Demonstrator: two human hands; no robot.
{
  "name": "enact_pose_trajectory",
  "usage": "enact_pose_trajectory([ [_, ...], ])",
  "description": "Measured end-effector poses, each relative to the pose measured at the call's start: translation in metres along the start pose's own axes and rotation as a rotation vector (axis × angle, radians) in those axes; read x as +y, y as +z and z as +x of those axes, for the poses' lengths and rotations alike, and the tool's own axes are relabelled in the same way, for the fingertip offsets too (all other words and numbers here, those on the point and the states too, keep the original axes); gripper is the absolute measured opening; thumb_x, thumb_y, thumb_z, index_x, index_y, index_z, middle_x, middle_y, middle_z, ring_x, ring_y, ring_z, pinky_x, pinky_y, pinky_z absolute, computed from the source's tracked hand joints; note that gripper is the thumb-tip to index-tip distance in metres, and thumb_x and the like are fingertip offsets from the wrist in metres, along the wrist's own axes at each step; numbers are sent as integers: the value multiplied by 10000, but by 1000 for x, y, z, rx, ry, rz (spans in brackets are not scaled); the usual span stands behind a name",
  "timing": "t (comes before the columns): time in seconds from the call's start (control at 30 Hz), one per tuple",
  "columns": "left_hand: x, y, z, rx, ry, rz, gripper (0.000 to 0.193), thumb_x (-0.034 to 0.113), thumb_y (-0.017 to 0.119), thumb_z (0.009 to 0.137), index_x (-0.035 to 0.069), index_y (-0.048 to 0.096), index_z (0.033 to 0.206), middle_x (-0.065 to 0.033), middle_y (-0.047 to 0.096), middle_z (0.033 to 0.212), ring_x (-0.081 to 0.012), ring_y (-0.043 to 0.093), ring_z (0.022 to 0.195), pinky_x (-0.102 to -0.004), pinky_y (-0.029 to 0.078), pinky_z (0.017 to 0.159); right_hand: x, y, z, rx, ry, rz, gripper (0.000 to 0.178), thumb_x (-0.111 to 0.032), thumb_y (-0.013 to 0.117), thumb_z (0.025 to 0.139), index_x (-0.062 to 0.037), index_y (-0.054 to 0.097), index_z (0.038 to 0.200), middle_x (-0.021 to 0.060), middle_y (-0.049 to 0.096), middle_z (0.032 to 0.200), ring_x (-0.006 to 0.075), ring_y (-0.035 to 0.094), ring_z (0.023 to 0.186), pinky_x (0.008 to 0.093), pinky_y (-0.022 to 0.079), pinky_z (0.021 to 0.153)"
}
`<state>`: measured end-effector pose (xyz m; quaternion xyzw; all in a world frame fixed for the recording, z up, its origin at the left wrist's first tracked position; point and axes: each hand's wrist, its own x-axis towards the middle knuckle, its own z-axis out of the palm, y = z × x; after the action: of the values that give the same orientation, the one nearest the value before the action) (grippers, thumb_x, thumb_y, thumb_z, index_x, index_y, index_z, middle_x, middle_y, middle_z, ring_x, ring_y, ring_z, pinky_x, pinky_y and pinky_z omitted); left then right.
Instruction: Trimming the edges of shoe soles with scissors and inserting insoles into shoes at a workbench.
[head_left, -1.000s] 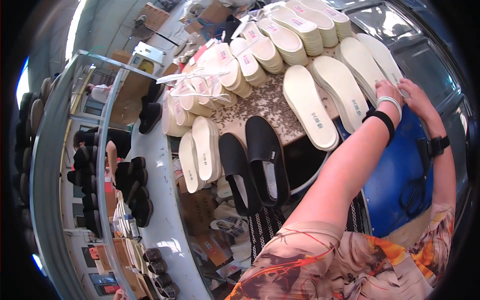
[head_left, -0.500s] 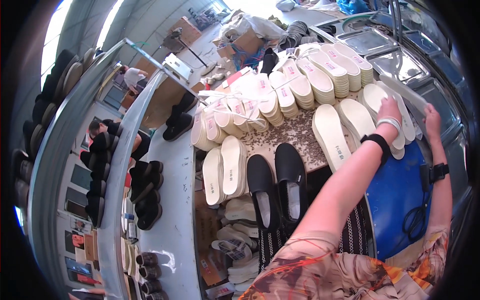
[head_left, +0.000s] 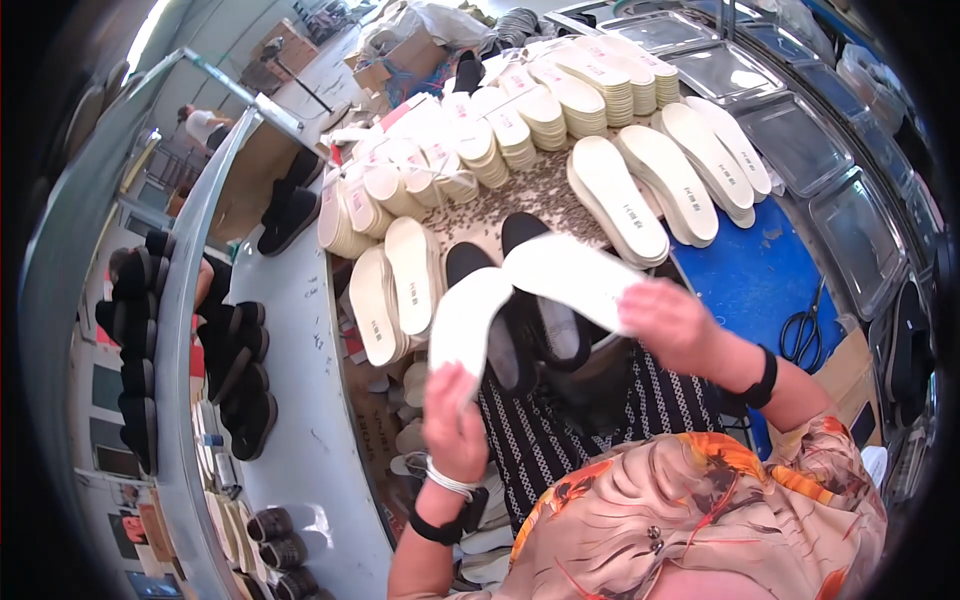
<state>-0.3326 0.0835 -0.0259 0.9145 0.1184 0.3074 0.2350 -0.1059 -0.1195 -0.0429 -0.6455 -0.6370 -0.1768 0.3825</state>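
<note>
My left hand (head_left: 455,425) is closed on the heel end of a white insole (head_left: 462,320). A second white insole (head_left: 565,275) is gripped at one end by my right hand (head_left: 672,325). The free ends of both insoles meet or nearly meet above a pair of black slip-on shoes. The left shoe (head_left: 470,260) and the right shoe (head_left: 568,345) are partly covered by the insoles. Cream insole stacks stand beyond: one pair of stacks (head_left: 412,275) at the left, and several, including a long stack (head_left: 617,200), at the right.
More insole stacks (head_left: 535,110) with pink marks line the back of the table, beside scattered brown bits (head_left: 510,200). Scissors (head_left: 802,330) lie on a blue surface (head_left: 745,265) at the right. Black shoes (head_left: 235,380) sit on a grey shelf (head_left: 290,400) at the left.
Both hands have come back from the right-hand stacks toward my body, each now bringing an insole over the black shoes. My left hand has swung far to the left. The view has shifted.
</note>
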Motion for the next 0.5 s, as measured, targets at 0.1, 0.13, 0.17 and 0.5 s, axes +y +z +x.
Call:
enact_pose_trajectory([
  [0.1,-19,10,-42,-214,-26,-44,262,42,522,764,-21,557,1016,-214,508,1112,-378,446,1103,-420,339,965,-17,36,-8,-269,-46,32,249,-72,613,679,-19,574,919,105,583,952,257,553,949,343,457,819],
  [0.13,-21,12,-47,-251,-21,-28,270,76,554,762,-19,558,1014,-215,500,1119,-382,444,1098,-422,339,963,-19,43,-6,-350,-40,67,269,-96,630,682,-21,573,934,107,579,956,259,544,955,346,454,813],
  [0.17,-22,16,-46,-245,-25,-3,310,128,588,751,-15,554,1023,-220,485,1133,-383,440,1096,-422,346,954,-23,46,-3,-362,-57,64,269,-96,630,682,-21,573,934,107,579,956,259,544,955,346,454,813],
  [0.5,-36,50,13,-348,-498,268,878,470,660,682,96,223,1346,-247,216,1341,-411,330,1191,-444,369,936,-30,97,41,-565,869,-32,847,-359,717,612,-76,307,1298,177,516,1017,336,561,896,393,456,771],
])
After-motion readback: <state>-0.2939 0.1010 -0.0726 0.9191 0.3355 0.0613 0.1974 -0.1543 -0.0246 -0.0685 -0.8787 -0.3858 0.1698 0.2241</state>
